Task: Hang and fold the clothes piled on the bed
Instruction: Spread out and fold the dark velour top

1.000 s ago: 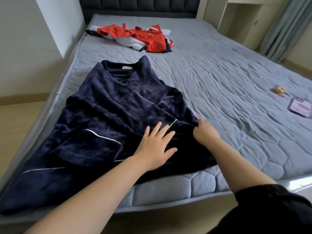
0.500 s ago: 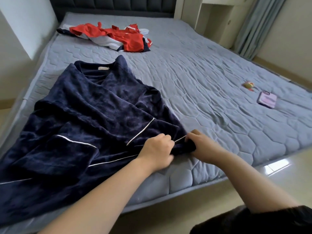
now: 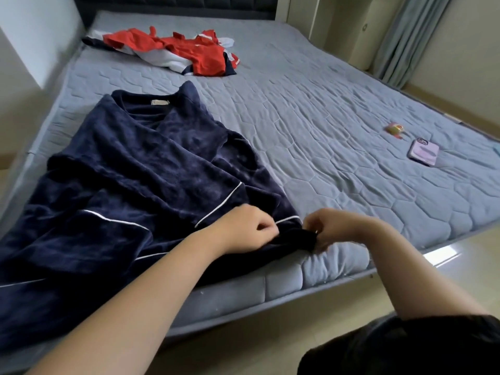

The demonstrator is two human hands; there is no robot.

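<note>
One robe (image 3: 151, 185) lay spread at the bed's (image 3: 324, 117) near-left corner, part hanging off the edge. My left hand (image 3: 249, 228) and right hand (image 3: 341, 228) both pinched its piped edge. Risk: the overhang's weight could drag it floorward if I let go. One red pile (image 3: 189, 50) further back, one phone (image 3: 423, 152) at right.

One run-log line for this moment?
item: navy robe, spread on bed | left hand: grips its near edge | right hand: pinches same edge | red clothes: heaped near headboard | phone: on bed
</note>
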